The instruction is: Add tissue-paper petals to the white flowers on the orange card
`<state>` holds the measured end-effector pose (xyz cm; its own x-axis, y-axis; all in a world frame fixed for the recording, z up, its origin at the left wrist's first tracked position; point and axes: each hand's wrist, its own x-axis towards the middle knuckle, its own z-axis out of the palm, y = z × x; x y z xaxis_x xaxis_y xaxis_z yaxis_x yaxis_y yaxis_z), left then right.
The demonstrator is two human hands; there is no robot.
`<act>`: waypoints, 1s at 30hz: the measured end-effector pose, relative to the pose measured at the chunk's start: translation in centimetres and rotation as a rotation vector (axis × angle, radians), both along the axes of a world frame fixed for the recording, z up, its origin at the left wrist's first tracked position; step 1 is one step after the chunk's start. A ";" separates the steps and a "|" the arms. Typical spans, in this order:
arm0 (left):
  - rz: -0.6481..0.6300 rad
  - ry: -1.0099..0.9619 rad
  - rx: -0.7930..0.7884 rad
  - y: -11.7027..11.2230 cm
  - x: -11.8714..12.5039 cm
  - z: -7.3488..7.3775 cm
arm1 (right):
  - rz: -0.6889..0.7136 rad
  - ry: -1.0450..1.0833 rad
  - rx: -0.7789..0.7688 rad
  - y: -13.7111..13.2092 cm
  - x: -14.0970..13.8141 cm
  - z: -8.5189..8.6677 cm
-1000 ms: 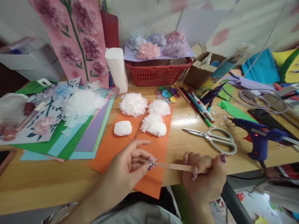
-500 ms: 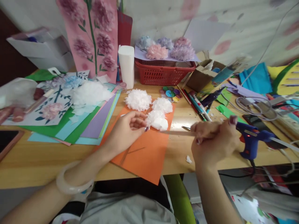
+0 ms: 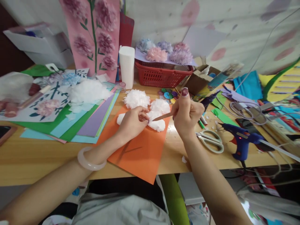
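My left hand rests curled on the orange paper sheet, its fingertips pressed to a white tissue flower. My right hand is closed in a fist round a thin brown strip, whose pointed end reaches the flower beside my left fingers. Two more white tissue flowers lie just behind, at the sheet's far edge. A pale bangle sits on my left wrist.
White-handled scissors and a blue glue gun lie right of my right hand. A red basket with pastel flowers, a white roll, pens, a paint palette and stacked coloured papers surround the sheet.
Both hands moved forward and together onto the flowers. My right hand turned upright and swung the strip's tip to the flower; my left fingers closed down on it.
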<state>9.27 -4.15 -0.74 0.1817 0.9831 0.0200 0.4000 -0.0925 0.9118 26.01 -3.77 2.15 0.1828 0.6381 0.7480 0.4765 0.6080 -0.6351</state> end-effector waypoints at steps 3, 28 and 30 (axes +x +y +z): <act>0.000 0.030 0.006 0.0 0.0 0.1 | 0.034 -0.033 -0.006 0.0 -0.3 -0.2; -0.239 0.849 0.569 -9.7 -3.7 -2.3 | -0.003 -0.687 0.038 2.0 -3.4 0.2; -0.235 0.844 0.570 -9.7 -3.8 -2.3 | 0.006 -0.636 -0.023 2.2 -3.4 0.2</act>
